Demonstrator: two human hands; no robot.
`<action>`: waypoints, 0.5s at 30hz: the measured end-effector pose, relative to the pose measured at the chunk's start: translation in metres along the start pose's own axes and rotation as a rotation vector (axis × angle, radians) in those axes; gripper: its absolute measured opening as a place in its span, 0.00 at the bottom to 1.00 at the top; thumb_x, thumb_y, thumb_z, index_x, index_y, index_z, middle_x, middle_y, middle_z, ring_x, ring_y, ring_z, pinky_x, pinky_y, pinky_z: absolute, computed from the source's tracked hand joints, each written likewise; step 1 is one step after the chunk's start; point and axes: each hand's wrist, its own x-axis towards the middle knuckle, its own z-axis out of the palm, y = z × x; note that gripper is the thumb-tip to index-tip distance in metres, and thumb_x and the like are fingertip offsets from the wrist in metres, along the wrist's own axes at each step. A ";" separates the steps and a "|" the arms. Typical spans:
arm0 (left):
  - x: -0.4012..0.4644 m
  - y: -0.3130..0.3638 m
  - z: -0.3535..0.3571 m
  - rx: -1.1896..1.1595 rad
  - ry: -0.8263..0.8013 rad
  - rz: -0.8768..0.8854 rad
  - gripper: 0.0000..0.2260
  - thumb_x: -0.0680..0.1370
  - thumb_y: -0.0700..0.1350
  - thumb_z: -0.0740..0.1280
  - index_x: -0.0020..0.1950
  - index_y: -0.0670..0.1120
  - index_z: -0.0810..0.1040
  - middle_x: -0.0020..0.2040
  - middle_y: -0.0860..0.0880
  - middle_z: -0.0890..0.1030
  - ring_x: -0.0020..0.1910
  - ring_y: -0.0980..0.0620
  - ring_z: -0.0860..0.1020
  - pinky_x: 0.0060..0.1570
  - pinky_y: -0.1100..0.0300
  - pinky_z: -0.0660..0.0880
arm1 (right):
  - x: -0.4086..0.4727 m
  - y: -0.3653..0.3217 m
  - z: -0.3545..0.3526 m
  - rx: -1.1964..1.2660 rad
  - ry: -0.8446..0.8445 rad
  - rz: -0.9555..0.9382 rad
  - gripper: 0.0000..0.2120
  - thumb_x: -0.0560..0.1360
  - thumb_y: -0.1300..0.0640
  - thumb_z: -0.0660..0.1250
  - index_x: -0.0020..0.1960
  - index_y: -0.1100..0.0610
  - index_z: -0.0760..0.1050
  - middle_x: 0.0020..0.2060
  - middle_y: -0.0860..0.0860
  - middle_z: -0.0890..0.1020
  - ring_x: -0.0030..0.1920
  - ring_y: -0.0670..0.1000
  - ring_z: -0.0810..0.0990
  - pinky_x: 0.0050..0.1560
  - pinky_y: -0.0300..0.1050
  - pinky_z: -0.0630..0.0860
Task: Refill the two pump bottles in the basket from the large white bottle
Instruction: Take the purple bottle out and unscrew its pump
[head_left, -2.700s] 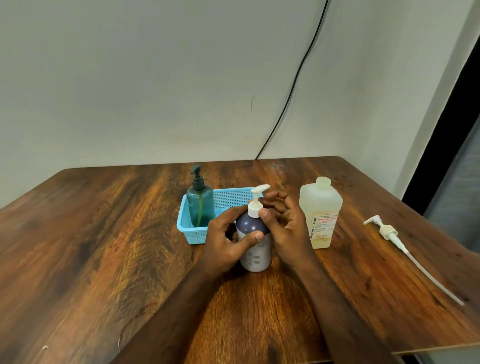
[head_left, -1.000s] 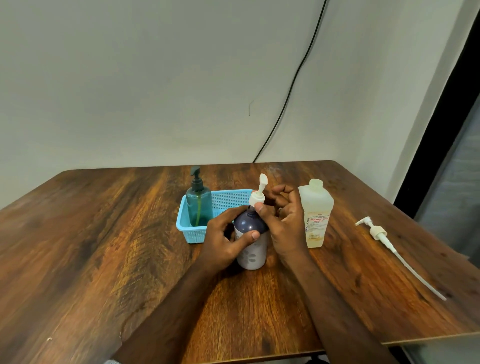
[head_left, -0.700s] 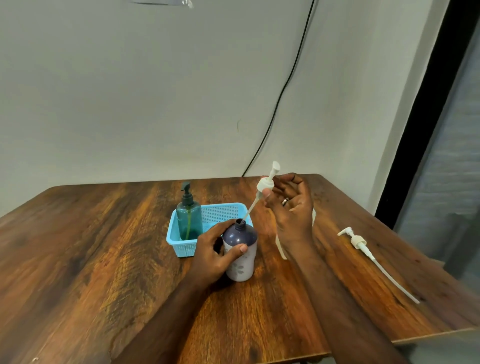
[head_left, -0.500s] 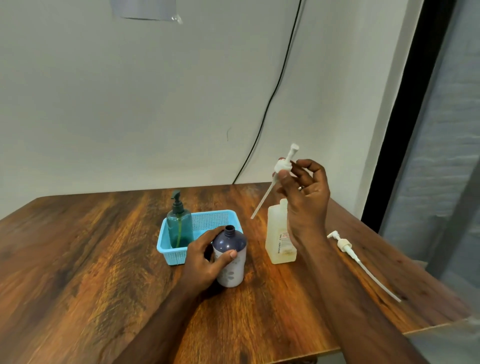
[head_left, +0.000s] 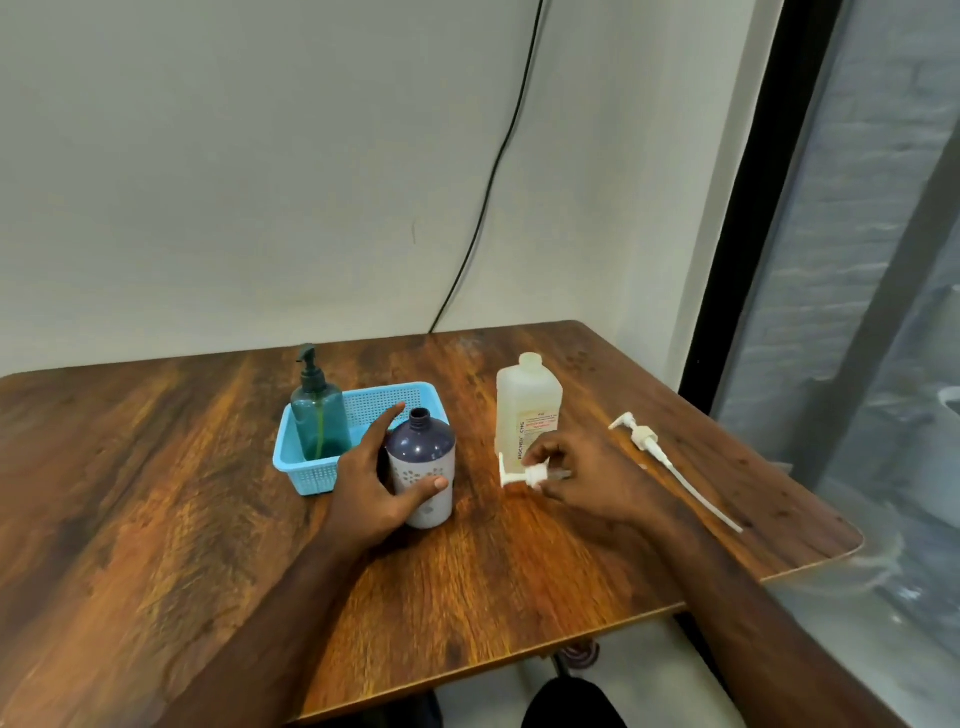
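Green pump bottle (head_left: 318, 415) stands upright in the blue basket (head_left: 311, 475), frame centre-left. Your left hand (head_left: 371, 480) grips the purple bottle (head_left: 422, 470): upright on the table (head_left: 156, 493), neck open, pointing up. Your right hand (head_left: 589, 480) pinches the white pump head (head_left: 522, 474), lying w/ long axis left-right, nozzle toward frame left, in front of the upright large white bottle (head_left: 527, 410). Spare pump (head_left: 670, 465) lies diagonally at right.

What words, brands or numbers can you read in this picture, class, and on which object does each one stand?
"BIOCHEX CHG", read uncertainly: vertical print on the label of the large translucent white plastic bottle.
The label's red and smaller lines: too blurred to read.
Purple-topped pump bottle: flower pattern only, no words.
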 end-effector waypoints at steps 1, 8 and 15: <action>0.000 0.000 0.000 -0.003 0.004 -0.016 0.44 0.65 0.58 0.81 0.77 0.49 0.67 0.64 0.61 0.77 0.62 0.67 0.76 0.55 0.72 0.76 | 0.000 0.008 -0.001 -0.029 -0.028 0.003 0.14 0.72 0.53 0.75 0.56 0.42 0.79 0.64 0.41 0.78 0.64 0.45 0.75 0.64 0.49 0.77; 0.001 0.004 0.002 -0.002 0.062 -0.055 0.32 0.64 0.47 0.82 0.65 0.55 0.73 0.55 0.70 0.80 0.57 0.68 0.78 0.51 0.73 0.76 | -0.008 0.032 -0.008 -0.096 -0.063 0.034 0.10 0.74 0.54 0.73 0.54 0.44 0.81 0.54 0.39 0.80 0.51 0.41 0.78 0.49 0.34 0.76; -0.001 0.007 0.000 -0.012 0.085 -0.056 0.31 0.63 0.50 0.81 0.63 0.52 0.74 0.54 0.68 0.80 0.55 0.70 0.77 0.50 0.76 0.74 | -0.008 0.030 -0.003 -0.018 -0.071 0.071 0.12 0.73 0.55 0.73 0.55 0.44 0.80 0.57 0.41 0.79 0.57 0.44 0.77 0.59 0.43 0.78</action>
